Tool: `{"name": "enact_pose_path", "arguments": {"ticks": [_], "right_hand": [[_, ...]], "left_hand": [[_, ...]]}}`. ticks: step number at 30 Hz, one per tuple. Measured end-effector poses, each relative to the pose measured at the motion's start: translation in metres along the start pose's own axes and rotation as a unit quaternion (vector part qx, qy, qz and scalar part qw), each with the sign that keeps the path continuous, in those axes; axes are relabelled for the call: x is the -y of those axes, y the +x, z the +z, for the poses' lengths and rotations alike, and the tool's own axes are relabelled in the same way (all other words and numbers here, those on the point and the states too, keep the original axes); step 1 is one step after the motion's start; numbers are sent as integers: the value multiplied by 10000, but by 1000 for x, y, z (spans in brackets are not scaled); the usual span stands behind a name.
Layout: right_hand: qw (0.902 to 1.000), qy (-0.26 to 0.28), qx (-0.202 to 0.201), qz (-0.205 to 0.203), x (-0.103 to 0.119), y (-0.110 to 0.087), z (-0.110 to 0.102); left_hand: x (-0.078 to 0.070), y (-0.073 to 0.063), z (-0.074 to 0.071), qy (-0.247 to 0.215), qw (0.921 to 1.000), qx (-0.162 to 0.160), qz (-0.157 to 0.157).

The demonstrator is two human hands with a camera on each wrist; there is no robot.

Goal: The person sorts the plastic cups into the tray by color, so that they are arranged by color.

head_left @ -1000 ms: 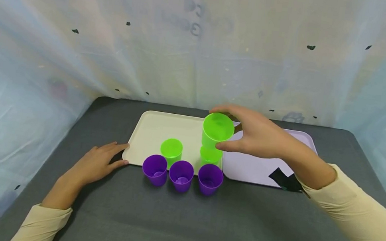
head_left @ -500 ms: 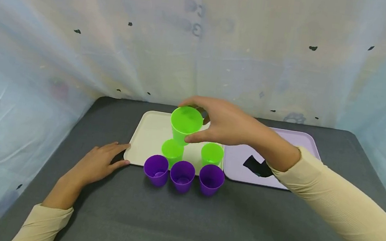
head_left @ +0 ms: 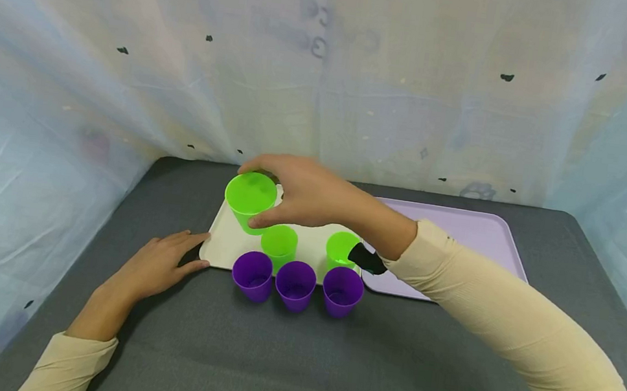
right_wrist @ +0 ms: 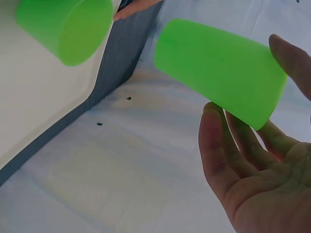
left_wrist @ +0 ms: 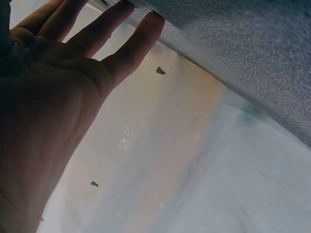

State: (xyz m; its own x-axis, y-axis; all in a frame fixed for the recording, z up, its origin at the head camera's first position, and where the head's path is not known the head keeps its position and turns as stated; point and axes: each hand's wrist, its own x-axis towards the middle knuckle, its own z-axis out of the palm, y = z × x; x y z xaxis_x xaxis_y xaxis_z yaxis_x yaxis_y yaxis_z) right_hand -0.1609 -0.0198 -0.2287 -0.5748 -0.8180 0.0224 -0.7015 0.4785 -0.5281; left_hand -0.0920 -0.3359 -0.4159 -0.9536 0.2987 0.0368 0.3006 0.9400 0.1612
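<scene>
My right hand (head_left: 305,191) grips a green cup (head_left: 251,195) between thumb and fingers, upright and raised over the left part of the cream tray (head_left: 219,246). In the right wrist view the held green cup (right_wrist: 221,70) hangs clear of the tray, thumb on one side and fingers on the other. Two more green cups stand on the tray's front part, one at the left (head_left: 279,243) and one at the right (head_left: 340,248). My left hand (head_left: 161,261) rests at the tray's left edge, fingers extended, fingertips right at the rim; the left wrist view shows those straight fingers (left_wrist: 129,51).
Three purple cups stand in a row along the tray's front edge: left (head_left: 252,276), middle (head_left: 295,286) and right (head_left: 342,291). A lilac tray (head_left: 461,233) lies to the right. The dark table (head_left: 281,361) is enclosed by pale hanging sheets (head_left: 327,80).
My right hand has carried the green cup leftward, from above the tray's right end to its left part. The left hand and the standing cups have stayed in place.
</scene>
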Motion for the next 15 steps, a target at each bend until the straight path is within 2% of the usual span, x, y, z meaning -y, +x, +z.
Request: {"name": "enact_pose_path", "arguments": {"ticks": [8,15], "right_hand": [[9999,50,19,-143,4,17,15],[9998,51,184,11,0,32,30]], "left_hand": [[1,0,0,49,9995,259,-176],[1,1,0,58,9997,194,-102]]}}
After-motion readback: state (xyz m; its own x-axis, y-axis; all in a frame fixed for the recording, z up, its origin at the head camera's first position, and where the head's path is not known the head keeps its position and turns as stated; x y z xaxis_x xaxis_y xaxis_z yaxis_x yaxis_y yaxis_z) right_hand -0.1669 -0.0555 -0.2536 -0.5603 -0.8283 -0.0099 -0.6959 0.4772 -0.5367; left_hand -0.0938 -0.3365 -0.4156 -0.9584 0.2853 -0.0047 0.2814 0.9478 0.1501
